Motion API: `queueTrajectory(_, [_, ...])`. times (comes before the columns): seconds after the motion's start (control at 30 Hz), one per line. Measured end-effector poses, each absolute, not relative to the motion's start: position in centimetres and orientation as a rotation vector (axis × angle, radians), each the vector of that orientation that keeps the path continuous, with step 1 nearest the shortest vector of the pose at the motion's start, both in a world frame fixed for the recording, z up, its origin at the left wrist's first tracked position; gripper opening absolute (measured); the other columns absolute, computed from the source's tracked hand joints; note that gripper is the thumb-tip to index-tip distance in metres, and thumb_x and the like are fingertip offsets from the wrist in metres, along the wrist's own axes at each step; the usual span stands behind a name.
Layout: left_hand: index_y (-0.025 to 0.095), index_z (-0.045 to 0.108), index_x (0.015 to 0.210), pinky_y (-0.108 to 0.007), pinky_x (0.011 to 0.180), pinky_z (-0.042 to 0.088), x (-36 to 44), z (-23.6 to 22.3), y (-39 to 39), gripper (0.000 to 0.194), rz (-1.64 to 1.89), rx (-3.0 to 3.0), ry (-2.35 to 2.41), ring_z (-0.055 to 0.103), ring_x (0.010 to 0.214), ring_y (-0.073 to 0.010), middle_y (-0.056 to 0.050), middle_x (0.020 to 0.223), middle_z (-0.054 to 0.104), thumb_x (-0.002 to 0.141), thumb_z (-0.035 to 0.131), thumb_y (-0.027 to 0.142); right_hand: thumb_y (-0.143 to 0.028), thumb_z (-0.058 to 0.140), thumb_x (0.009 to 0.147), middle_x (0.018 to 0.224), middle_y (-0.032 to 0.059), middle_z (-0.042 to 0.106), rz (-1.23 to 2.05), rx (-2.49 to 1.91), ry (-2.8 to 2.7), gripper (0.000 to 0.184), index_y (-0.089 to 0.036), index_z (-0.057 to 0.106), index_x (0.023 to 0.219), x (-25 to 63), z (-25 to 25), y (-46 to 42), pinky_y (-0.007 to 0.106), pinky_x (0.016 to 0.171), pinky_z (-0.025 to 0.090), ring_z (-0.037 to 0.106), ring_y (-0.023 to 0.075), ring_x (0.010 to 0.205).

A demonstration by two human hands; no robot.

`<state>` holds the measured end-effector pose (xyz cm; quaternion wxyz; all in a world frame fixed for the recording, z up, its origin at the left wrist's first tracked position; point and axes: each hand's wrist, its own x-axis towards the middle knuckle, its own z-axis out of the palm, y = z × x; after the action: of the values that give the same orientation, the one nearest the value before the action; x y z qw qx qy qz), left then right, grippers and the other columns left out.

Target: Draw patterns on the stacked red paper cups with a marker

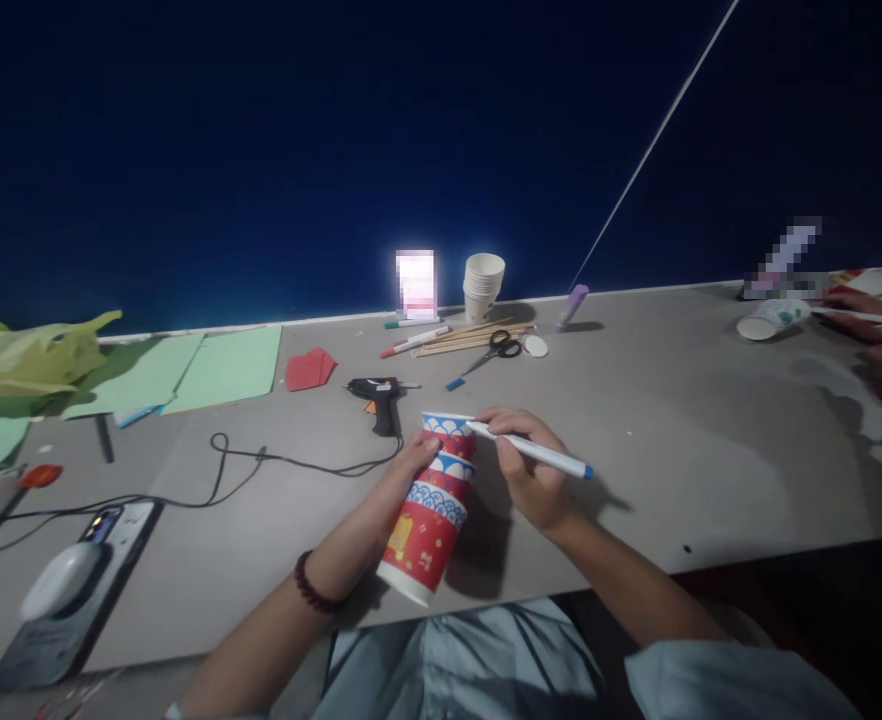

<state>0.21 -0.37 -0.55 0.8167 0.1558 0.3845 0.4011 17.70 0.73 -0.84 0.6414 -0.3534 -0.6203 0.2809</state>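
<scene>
While the left hand [413,462] grips one nested stack of red paper cups [427,535], three rims showing, over the table [711,440], thumb pressed, other fingers hidden, the right hand [535,482] pinches one white marker [547,456] in its fingers. Stack: slanting, mouths away from the wearer; marker: oblique, tip left at the uppermost cup, blue end right. Beyond: one glue gun [384,402].

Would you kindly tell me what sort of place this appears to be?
It looks like a craft workspace, though I can't tell in what building: a glue gun, scissors and green sheets lie on the table.
</scene>
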Motion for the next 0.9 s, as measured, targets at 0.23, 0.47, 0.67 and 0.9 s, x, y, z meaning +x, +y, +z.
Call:
queueTrajectory(0.23, [0.017, 0.061, 0.111, -0.030, 0.066, 0.057, 0.5, -0.7, -0.3, 0.052, 0.943, 0.490, 0.884, 0.072, 0.071, -0.0204, -0.008, 0.091, 0.074, 0.071, 0.085, 0.039, -0.015, 0.057, 0.088, 0.093, 0.0065, 0.074, 0.567, -0.809, -1.481, 0.015, -0.024, 0.067, 0.093, 17.7, -0.6, 0.7, 0.041, 0.085, 0.059, 0.072, 0.0227, 0.094])
queueTrajectory(0.47, [0.014, 0.065, 0.105, -0.028, 0.059, 0.055, 0.4, -0.8, -0.3, 0.042, 0.894, 0.399, 0.877, 0.070, 0.063, -0.0195, -0.008, 0.082, 0.074, 0.075, 0.080, 0.039, -0.017, 0.057, 0.088, 0.093, 0.0068, 0.074, 0.581, -0.825, -1.470, 0.012, -0.024, 0.067, 0.091, 17.7, -0.6, 0.8, 0.041, 0.084, 0.059, 0.072, 0.0229, 0.092])
queueTrajectory(0.67, [0.010, 0.068, 0.094, -0.029, 0.058, 0.056, 0.1, -1.0, -0.1, 0.033, 0.787, 0.261, 0.884, 0.069, 0.058, -0.0206, -0.011, 0.074, 0.074, 0.082, 0.071, 0.040, -0.017, 0.056, 0.090, 0.092, 0.0062, 0.073, 0.622, -0.807, -1.419, 0.012, -0.024, 0.066, 0.090, 17.7, -0.6, 0.8, 0.040, 0.083, 0.058, 0.071, 0.0220, 0.091])
queueTrajectory(0.9, [0.010, 0.069, 0.097, -0.033, 0.065, 0.058, -0.3, -1.8, 0.2, 0.033, 0.761, 0.250, 0.804, 0.072, 0.063, -0.0233, -0.013, 0.078, 0.075, 0.084, 0.067, 0.040, -0.020, 0.056, 0.091, 0.094, 0.0056, 0.073, 0.656, -0.815, -1.404, 0.011, -0.024, 0.066, 0.091, 17.9, -1.1, 0.7, 0.040, 0.084, 0.057, 0.071, 0.0223, 0.092])
